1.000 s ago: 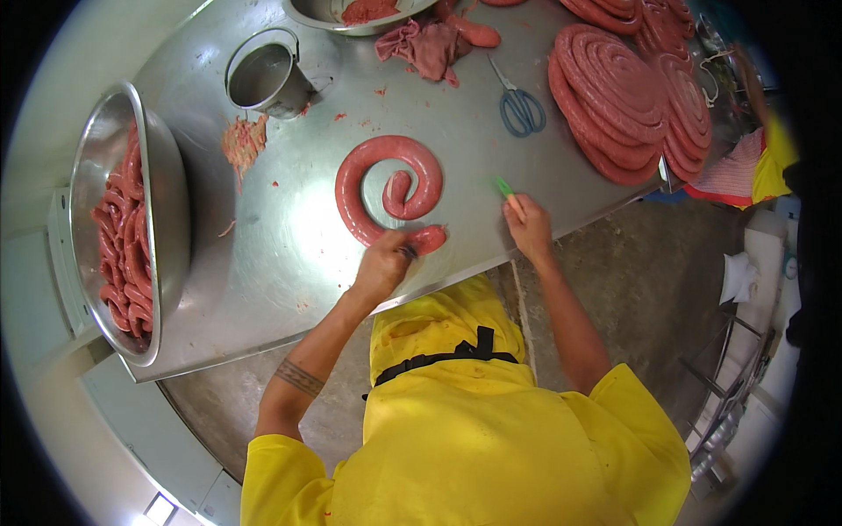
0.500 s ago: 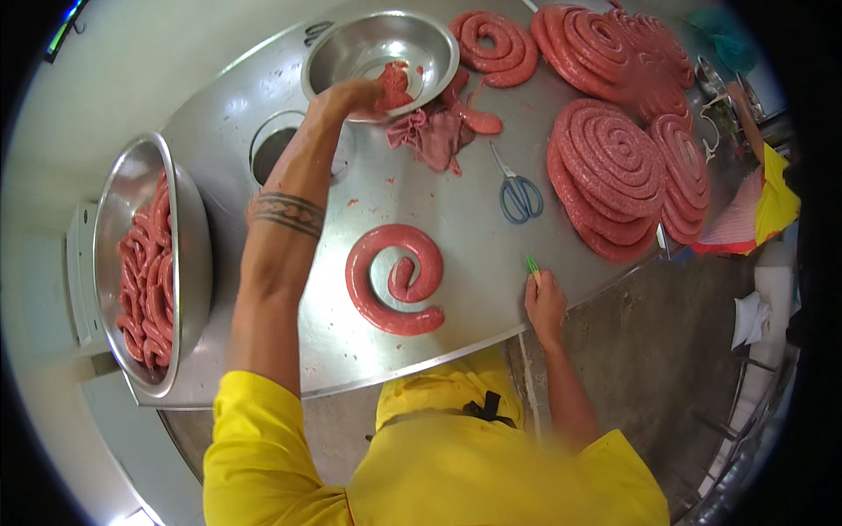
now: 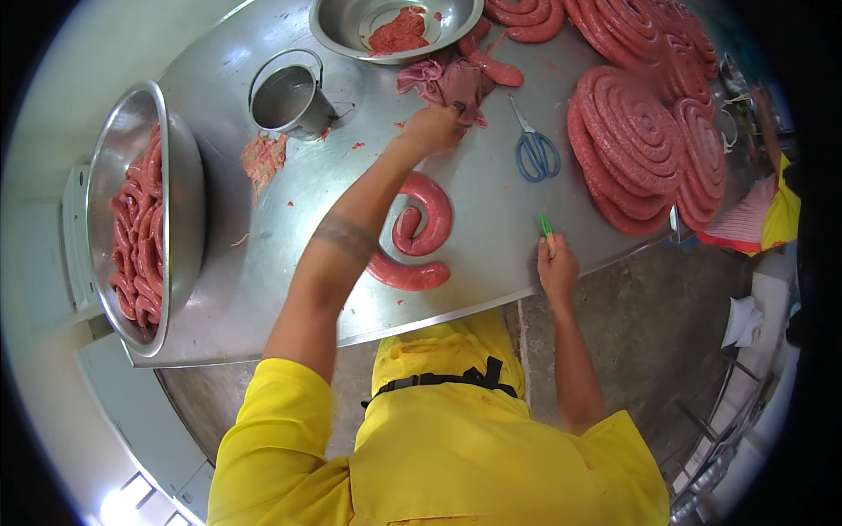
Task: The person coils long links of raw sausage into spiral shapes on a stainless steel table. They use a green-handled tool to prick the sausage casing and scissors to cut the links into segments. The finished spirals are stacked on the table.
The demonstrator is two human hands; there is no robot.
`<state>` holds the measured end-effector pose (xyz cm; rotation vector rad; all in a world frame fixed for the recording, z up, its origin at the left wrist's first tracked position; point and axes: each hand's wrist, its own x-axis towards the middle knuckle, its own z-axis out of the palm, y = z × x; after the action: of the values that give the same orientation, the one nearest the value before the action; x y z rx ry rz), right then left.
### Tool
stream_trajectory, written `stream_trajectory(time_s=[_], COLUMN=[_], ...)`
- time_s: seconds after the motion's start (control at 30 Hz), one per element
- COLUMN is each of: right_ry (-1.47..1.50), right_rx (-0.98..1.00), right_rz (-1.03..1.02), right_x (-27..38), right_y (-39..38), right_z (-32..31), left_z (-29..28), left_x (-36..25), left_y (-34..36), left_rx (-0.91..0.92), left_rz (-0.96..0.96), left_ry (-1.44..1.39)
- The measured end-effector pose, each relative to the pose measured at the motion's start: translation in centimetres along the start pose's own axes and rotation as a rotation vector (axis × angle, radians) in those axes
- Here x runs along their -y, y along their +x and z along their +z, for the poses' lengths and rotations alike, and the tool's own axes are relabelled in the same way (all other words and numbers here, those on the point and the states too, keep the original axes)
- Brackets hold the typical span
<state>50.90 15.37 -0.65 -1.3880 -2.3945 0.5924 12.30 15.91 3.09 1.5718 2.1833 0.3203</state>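
My left hand [image 3: 434, 130] reaches over the steel table to the near edge of a crumpled pink cloth [image 3: 452, 86]. Its fingers are curled, and a small dark piece shows at their tips; what it is I cannot make out. Under that forearm lies a loose coil of raw sausage [image 3: 430, 206], partly covered. At the table's front edge my right hand [image 3: 558, 265] is closed round a slim green pointed tool [image 3: 547, 230], tip upward. Blue-handled scissors [image 3: 536, 153] rest between the cloth and the stacked coils, touched by neither hand.
A deep steel basin [image 3: 189, 202] of sausage links stands left. Farther back are a small steel bucket [image 3: 294, 105], meat scraps [image 3: 264, 160] and a steel bowl [image 3: 329, 39] holding ground meat [image 3: 399, 33]. Big sausage coils [image 3: 627, 140] are piled right, near another person's yellow sleeve [image 3: 781, 210].
My left hand has come out of the steel bowl and moved right and nearer, to the cloth. The ground meat stays in the bowl. My right hand still holds the green tool.
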Motion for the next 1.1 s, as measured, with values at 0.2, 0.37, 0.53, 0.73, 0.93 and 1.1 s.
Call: stream_trajectory(time_s=[0.2, 0.37, 0.53, 0.73, 0.93, 1.1], right_ry=[0.229, 0.529, 0.405, 0.662, 0.642, 0.903], right_rx=[0.058, 0.397, 1.04, 1.433, 1.493, 1.501], right_rz=[0.038, 0.157, -0.172, -0.576, -0.435, -0.188], right_x=[0.8, 4.2, 12.9, 27.0, 31.3, 30.9], right_y=[-0.6, -3.3, -8.7, -13.5, -13.3, -13.6], right_z=[-1.2, -1.9, -2.7, 1.1, 3.9, 2.8], left_z=[1.4, 3.1, 3.6, 7.2, 5.6, 5.5], left_x=[3.4, 7.0, 5.3, 4.0, 4.6, 6.1], left_y=[-17.8, -24.2, -33.6, -39.2, -38.5, -38.0], left_rx=[-0.208, 0.147, -0.018, -0.205, 0.028, -0.026], left_rz=[-0.163, -0.627, -0.558, -0.39, -0.638, -0.455], left_ry=[0.185, -1.19, -1.895, -1.756, -2.313, -0.769])
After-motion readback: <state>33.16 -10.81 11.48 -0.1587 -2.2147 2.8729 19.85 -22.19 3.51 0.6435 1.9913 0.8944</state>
